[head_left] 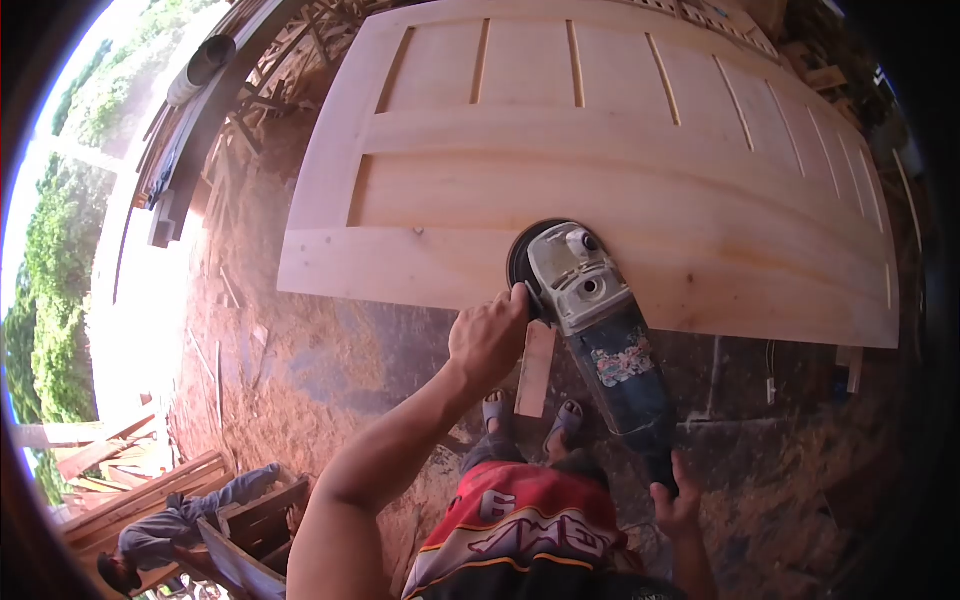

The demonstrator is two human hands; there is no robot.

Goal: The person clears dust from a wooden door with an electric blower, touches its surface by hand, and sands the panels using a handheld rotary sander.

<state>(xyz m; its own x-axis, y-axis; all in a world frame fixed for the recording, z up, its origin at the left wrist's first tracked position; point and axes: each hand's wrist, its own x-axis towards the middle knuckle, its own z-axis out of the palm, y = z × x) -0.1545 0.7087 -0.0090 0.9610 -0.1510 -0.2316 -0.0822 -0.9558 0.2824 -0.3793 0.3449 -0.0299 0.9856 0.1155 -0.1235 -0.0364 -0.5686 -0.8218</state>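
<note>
A large angle grinder [607,330] with a grey metal head, a dark blue body and a floral sticker lies across the near edge of a pale wooden door [460,262]. Its round black disc [520,258] rests on or just over the wood; most of the disc is hidden under the head. My left hand [490,338] is closed beside the head, apparently on a side handle that the fingers cover. Down at the rear end of the tool, my right hand [680,497] wraps round the rear handle. Long grooves and recessed panels run across the door.
Sawdust covers the floor [330,365] around my feet. A wooden offcut [536,370] shows below the door's near edge. Scrap timber lies at the left, and another person [180,525] is by wooden frames at the lower left. A long beam [215,130] stands at the upper left.
</note>
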